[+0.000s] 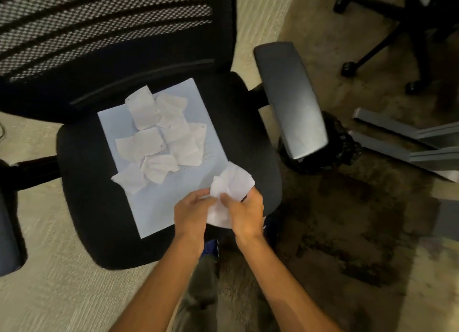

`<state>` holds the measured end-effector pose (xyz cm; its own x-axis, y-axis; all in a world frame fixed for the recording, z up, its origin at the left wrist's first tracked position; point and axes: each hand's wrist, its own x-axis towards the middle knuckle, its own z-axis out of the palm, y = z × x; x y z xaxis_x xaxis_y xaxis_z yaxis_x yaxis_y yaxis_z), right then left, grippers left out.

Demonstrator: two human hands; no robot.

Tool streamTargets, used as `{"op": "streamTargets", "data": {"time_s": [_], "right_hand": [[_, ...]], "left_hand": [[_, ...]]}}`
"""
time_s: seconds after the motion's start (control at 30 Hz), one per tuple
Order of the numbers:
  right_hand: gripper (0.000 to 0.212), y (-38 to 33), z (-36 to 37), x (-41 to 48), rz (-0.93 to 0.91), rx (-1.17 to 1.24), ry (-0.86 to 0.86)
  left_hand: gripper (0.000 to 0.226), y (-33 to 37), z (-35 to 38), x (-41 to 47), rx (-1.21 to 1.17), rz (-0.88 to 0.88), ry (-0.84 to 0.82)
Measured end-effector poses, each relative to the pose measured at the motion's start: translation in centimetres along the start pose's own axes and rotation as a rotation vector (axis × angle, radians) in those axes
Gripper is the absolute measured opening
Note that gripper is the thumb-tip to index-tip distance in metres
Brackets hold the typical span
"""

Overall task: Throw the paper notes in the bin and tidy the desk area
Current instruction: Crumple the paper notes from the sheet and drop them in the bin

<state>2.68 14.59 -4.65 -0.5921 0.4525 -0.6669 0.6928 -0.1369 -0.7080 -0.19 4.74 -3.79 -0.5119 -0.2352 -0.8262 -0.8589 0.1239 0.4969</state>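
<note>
Several crumpled white paper notes (159,135) lie scattered on a pale blue sheet (154,207) that rests on the black seat (82,207) of an office chair. Over the seat's front right corner, my left hand (191,212) and my right hand (244,213) together grip a crumpled white paper wad (232,182). The wad bulges above my fingers, and part of it hangs below between my palms. A black mesh bin (340,145) with a dark liner stands on the floor to the right, half hidden by the chair's armrest.
The chair's mesh backrest (104,29) fills the upper left; its grey right armrest (290,98) juts out over the bin. Another chair's wheeled base (380,38) stands at upper right. Grey desk legs (407,143) lie right of the bin. Beige carpet with a dark patch surrounds the chair.
</note>
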Motion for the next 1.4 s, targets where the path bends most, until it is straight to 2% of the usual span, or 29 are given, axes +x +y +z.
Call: {"op": "streamTargets", "data": {"time_s": [0.13,0.27,0.4,0.67,0.83,0.97,1.03,1.07,1.13,1.2,1.4], "right_hand": [[0.044,0.9,-5.4,-0.5,0.075,0.17,0.092],[0.035,0.6,-11.2,0.9,0.058,0.297,0.181],[0.023,-0.2,-16.5,4.4,0.062,0.431,0.236],[0.027,1.2,-21.9,16.8,0.227,0.542,0.294],[0.038,4.4,-23.2,24.8,0.292,0.613,0.265],[0.039,7.4,-23.2,30.0,0.319,0.65,0.234],[0.038,8.4,-23.4,32.0,0.347,0.674,0.235],[0.037,8.9,-23.4,32.9,0.357,0.693,0.227],[0.037,9.4,-23.4,34.3,0.37,0.73,0.2],[0.045,9.8,-23.5,34.9,0.393,0.741,0.203],[0.057,10.2,-23.3,33.7,0.407,0.755,0.232]], "left_hand": [[0.018,0.0,4.2,-2.8,0.178,0.108,-0.108],[0.012,0.6,9.6,-4.9,0.241,0.211,-0.222],[0.018,1.7,15.9,-4.8,0.264,0.245,-0.293],[0.022,2.9,28.9,1.1,0.169,0.097,-0.304],[0.022,1.8,34.4,7.3,0.141,0.062,-0.302],[0.021,0.4,37.5,12.5,0.128,0.0,-0.308],[0.013,-0.2,38.9,14.6,0.104,-0.055,-0.345],[0.018,-0.4,39.5,15.5,0.099,-0.074,-0.383],[0.042,-0.5,40.5,17.1,0.106,-0.107,-0.452],[0.056,-0.6,40.9,18.1,0.112,-0.12,-0.466],[0.062,-0.3,39.9,17.5,-0.004,-0.125,-0.478]]}}
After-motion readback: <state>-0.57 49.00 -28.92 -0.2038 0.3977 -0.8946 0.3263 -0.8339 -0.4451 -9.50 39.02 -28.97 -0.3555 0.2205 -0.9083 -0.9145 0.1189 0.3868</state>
